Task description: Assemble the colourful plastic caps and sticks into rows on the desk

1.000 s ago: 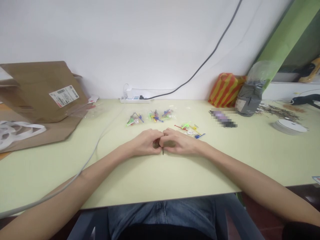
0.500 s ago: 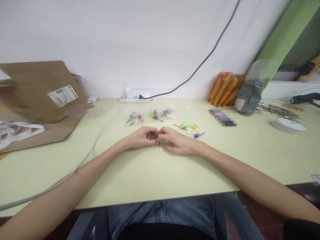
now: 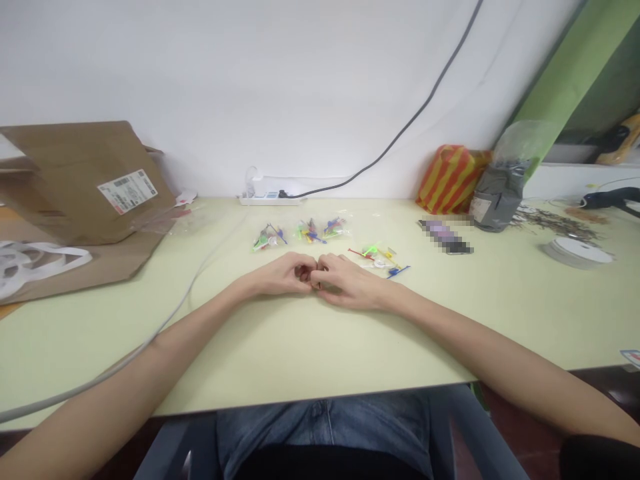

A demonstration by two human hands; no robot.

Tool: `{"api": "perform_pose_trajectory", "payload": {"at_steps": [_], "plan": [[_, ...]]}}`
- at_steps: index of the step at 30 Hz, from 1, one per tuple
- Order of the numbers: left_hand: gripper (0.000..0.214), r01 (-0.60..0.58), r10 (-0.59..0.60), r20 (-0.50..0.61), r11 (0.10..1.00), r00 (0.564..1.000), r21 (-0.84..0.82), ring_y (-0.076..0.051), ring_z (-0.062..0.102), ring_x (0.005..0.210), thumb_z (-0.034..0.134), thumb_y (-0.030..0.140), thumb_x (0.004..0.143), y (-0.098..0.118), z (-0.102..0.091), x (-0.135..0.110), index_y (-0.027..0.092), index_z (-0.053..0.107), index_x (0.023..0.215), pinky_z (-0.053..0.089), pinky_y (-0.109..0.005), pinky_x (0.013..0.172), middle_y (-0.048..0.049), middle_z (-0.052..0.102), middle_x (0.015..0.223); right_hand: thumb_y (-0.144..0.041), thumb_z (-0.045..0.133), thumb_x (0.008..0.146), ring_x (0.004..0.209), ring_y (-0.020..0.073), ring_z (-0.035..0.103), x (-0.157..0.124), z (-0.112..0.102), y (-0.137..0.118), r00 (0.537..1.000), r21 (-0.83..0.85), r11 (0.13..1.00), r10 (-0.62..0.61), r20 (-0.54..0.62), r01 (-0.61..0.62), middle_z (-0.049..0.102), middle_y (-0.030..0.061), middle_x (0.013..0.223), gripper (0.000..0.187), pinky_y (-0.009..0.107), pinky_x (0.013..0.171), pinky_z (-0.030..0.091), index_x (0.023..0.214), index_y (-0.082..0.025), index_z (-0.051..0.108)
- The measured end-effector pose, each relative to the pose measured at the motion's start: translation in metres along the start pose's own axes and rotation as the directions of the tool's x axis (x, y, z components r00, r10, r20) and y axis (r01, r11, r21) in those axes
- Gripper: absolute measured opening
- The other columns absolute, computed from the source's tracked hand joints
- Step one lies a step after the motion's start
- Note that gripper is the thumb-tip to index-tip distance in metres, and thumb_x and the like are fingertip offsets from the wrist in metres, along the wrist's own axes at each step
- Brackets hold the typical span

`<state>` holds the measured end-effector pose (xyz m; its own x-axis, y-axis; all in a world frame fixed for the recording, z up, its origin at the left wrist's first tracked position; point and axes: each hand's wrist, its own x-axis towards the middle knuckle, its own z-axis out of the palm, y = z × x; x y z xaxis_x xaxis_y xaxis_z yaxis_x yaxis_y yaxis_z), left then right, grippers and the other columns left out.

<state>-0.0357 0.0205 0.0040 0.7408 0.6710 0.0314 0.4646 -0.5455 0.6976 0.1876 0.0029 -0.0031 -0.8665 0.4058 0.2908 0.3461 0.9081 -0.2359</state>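
Observation:
My left hand (image 3: 286, 273) and my right hand (image 3: 345, 280) meet fingertip to fingertip over the middle of the table (image 3: 300, 353). Both are closed, the fingers curled into a pinch. Whatever they hold between them is tiny and dark, mostly hidden by the fingers. Just right of my right hand lie loose colourful plastic pieces (image 3: 380, 257), in red, green, yellow, white and blue. Behind my hands are small clear bags of similar pieces, one bag (image 3: 270, 237) on the left and others (image 3: 320, 230) beside it.
A cardboard box (image 3: 80, 193) and white ribbon (image 3: 45, 263) are at the left. A grey cable (image 3: 173, 317) crosses my left forearm. At the back stands a power strip (image 3: 270, 199). To the right are a phone (image 3: 447, 237), a striped bag (image 3: 447, 180), a grey bag (image 3: 495, 197) and a white spool (image 3: 580, 251).
My right hand's fingers have shifted slightly and closed in against the left fingertips. The dark bit between them shows less than before. The pieces on the table have not moved.

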Motion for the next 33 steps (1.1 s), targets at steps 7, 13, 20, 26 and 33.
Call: {"api": "perform_pose_trajectory", "payload": {"at_steps": [7,13,20,26,33], "plan": [[0.01,0.038,-0.028,-0.079,0.99,0.996,0.132,-0.011,0.039,0.064,0.057,0.022,0.075,-0.001,-0.005,-0.003,0.017,0.05,0.069,0.031,-0.025,0.06,0.0036,0.044,0.068,-0.023,0.05,0.095,0.086,0.0215,0.045,-0.006,0.006,0.015,0.998,-0.099,0.994,-0.041,0.038,0.045,0.054,0.0063,0.087,0.015,0.035,0.081,0.035,0.084,-0.019,0.058],[0.019,0.056,-0.042,-0.118,0.991,0.992,0.121,-0.013,0.046,0.069,0.057,0.034,0.086,-0.002,-0.003,-0.003,0.017,0.065,0.09,0.036,-0.025,0.064,0.0014,0.053,0.075,-0.026,0.048,0.098,0.083,0.0191,0.048,-0.012,-0.003,0.031,0.998,-0.091,0.994,0.066,0.009,-0.065,0.054,0.0057,0.087,0.016,0.031,0.077,0.035,0.086,-0.017,0.056],[0.038,-0.033,0.051,-0.174,0.994,0.983,0.106,-0.016,0.055,0.085,0.052,0.043,0.095,0.006,0.011,-0.001,0.023,0.065,0.124,0.044,-0.028,0.079,-0.0037,0.062,0.097,-0.025,0.049,0.099,0.081,0.0177,0.051,-0.017,-0.007,0.038,0.981,-0.044,0.983,0.173,-0.083,-0.177,0.059,0.007,0.088,0.019,0.029,0.073,0.035,0.089,-0.016,0.063],[0.039,-0.052,0.095,-0.161,0.966,0.982,0.254,-0.024,0.053,0.11,0.052,0.047,0.096,0.001,0.011,0.0,0.027,0.067,0.126,0.041,-0.038,0.101,-0.0087,0.058,0.119,-0.028,0.054,0.097,0.07,0.0142,0.052,-0.017,-0.008,0.041,0.932,0.129,0.944,0.322,-0.164,-0.303,0.062,0.0035,0.078,0.023,0.026,0.067,0.036,0.082,-0.016,0.066],[0.038,-0.051,0.112,-0.174,0.946,0.978,0.32,-0.025,0.054,0.111,0.058,0.044,0.093,-0.003,0.013,0.001,0.027,0.064,0.127,0.042,-0.04,0.1,-0.0098,0.057,0.124,-0.047,0.06,0.09,0.065,0.0145,0.057,-0.014,-0.015,0.038,0.785,0.555,0.746,0.569,-0.246,-0.367,0.07,0.0046,0.071,0.035,0.027,0.064,0.042,0.079,-0.015,0.07]]}}
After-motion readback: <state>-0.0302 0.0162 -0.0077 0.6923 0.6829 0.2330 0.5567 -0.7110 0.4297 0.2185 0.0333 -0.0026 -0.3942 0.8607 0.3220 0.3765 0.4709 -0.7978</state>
